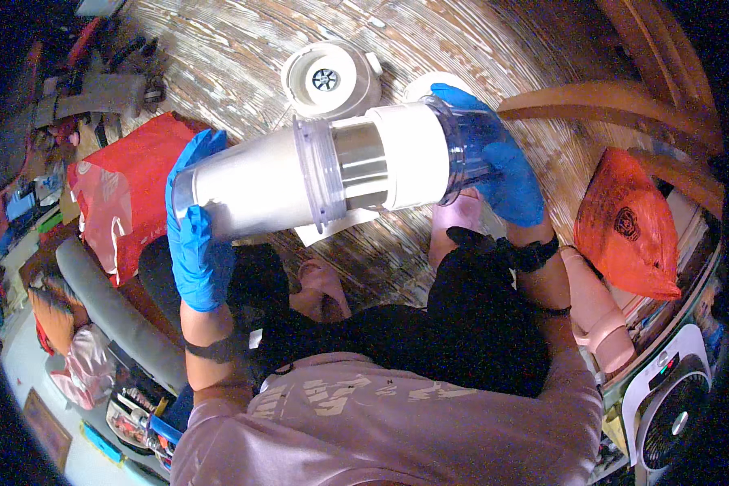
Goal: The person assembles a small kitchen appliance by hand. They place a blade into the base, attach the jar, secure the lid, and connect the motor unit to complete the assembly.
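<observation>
Both my hands wear blue gloves. My left hand (198, 251) is closed round the outer end of a translucent blender jar (255, 186), which has a clear flanged rim. A shiny silver cylinder (360, 158) shows between that rim and a white collar (415, 154). Beyond the collar sits a clear cup-like end (467, 150), and my right hand (510, 174) is wrapped round it. The pieces are lined up, held nearly level above my lap, tilted up to the right. On the floor ahead stands a cream blender base (332, 81) with a dark toothed coupling in its middle.
A white round piece (439, 84) lies behind my right hand, partly hidden. Red bags (134, 174) are at my left, and an orange-red packet (628, 223) at my right. Curved wooden furniture legs (599, 105) stand far right; a fan (676, 413) is near right.
</observation>
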Demonstrator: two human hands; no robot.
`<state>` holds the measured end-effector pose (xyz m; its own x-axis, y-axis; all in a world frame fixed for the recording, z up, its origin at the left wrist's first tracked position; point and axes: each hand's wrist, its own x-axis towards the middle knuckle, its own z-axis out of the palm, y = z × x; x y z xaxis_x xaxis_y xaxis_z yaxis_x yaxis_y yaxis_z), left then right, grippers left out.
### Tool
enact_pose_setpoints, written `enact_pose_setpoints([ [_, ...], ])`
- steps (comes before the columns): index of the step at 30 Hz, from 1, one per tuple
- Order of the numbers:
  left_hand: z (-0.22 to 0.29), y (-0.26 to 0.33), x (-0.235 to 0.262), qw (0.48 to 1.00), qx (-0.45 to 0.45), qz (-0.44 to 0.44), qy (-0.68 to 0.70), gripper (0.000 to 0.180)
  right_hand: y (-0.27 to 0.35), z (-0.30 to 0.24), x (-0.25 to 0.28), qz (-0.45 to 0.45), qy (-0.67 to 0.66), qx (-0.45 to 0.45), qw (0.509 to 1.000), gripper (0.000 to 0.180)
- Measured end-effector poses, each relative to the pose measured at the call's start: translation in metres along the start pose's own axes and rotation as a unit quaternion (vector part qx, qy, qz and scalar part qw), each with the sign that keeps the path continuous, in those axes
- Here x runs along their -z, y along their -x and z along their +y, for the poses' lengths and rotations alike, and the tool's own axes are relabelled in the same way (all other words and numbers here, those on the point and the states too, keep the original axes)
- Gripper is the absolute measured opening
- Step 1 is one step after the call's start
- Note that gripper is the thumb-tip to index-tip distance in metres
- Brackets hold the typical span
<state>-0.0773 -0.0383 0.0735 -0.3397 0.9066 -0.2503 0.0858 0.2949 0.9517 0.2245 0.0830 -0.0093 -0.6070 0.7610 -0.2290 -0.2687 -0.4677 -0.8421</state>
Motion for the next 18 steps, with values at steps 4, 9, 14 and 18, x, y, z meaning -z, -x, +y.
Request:
enact_pose_setpoints([
  [4, 0.008, 0.004, 0.004, 0.999, 0.006, -0.031, -0.009, 0.098, 0.003, 0.005, 0.008, 0.013, 0.015, -0.029, 0.999, 0.066],
  [9, 0.014, 0.002, -0.003, 0.992, -0.109, -0.044, -0.048, 0.113, 0.011, 0.045, 0.032, 0.062, 0.082, -0.035, 0.994, 0.056],
  [14, 0.009, -0.001, -0.007, 0.983, -0.002, 0.039, 0.181, 0.108, 0.005, 0.056, 0.030, 0.051, 0.199, 0.080, 0.975, 0.055],
  [18, 0.006, -0.006, -0.001, 0.979, 0.143, -0.001, 0.146, 0.115, 0.008, 0.013, 0.008, 0.005, 0.024, 0.034, 0.999, 0.058],
])
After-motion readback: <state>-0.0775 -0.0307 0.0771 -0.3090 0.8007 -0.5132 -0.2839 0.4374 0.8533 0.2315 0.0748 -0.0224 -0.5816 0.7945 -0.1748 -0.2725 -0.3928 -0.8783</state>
